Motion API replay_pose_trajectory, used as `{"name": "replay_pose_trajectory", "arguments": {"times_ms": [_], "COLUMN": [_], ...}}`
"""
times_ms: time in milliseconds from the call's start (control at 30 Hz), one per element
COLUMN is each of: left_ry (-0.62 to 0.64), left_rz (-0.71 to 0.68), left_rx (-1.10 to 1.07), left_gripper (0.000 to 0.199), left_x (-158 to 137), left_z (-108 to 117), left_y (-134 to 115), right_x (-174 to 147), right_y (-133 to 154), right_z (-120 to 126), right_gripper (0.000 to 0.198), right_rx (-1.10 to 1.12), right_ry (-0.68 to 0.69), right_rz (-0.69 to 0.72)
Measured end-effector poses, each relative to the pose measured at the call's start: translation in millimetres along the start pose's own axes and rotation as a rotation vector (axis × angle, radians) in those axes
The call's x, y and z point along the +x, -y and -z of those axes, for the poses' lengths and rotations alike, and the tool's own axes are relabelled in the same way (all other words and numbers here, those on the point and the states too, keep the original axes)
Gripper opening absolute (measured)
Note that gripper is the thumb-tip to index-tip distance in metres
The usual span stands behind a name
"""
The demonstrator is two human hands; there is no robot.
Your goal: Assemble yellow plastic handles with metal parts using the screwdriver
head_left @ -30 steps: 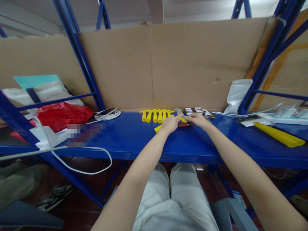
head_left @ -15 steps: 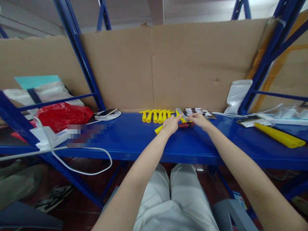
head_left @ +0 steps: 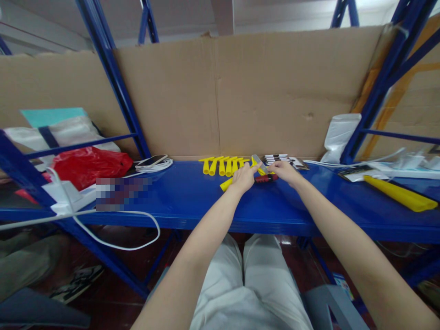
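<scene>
Yellow tool (head_left: 226, 184) sits pinched in our left hand (head_left: 243, 178); our right hand (head_left: 285, 172) pinches its grey strip (head_left: 260, 163). No lettering is readable anywhere.

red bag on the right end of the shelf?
No. The red bag lies at the left end of the blue shelf, left of the phone; the right end holds a long yellow piece.

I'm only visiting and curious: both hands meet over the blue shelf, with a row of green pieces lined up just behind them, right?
Not quite. In the head view the left hand and right hand do meet over the blue shelf, but the row of pieces is yellow.
</scene>
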State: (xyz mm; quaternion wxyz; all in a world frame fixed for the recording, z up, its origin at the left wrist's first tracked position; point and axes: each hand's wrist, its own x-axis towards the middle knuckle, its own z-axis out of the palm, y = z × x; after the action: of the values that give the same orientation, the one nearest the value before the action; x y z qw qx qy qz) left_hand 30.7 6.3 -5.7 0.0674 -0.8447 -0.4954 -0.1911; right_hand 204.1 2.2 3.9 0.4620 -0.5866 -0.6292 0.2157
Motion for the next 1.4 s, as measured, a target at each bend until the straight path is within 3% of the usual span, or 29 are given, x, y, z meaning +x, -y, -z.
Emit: {"name": "replay_pose_trajectory", "arguments": {"times_ms": [400,1200,1400], "left_ry": [0.004,0.01,0.013], "left_rz": [-0.029,-0.023,-0.092], "left_rx": [-0.043,-0.037,-0.035], "left_gripper": [0.047,0.05,0.048], "left_x": [-0.7,-2.6,-4.2], "left_z": [4.0,5.3,7.4], "left_y": [-0.3,-4.0,-7.6], "right_x": [-3.1,-2.0,2.1], "right_y": [1.8,2.8,2.6], "right_z": [-1.1,-4.2,-2.6], "right_gripper": [0.023,0.021,0.017], "right_rx": [0.023,0.066,0.187], "right_ry": [0.017,0.027,-0.058], "right_rz": [-0.019,-0.049,-0.082]}}
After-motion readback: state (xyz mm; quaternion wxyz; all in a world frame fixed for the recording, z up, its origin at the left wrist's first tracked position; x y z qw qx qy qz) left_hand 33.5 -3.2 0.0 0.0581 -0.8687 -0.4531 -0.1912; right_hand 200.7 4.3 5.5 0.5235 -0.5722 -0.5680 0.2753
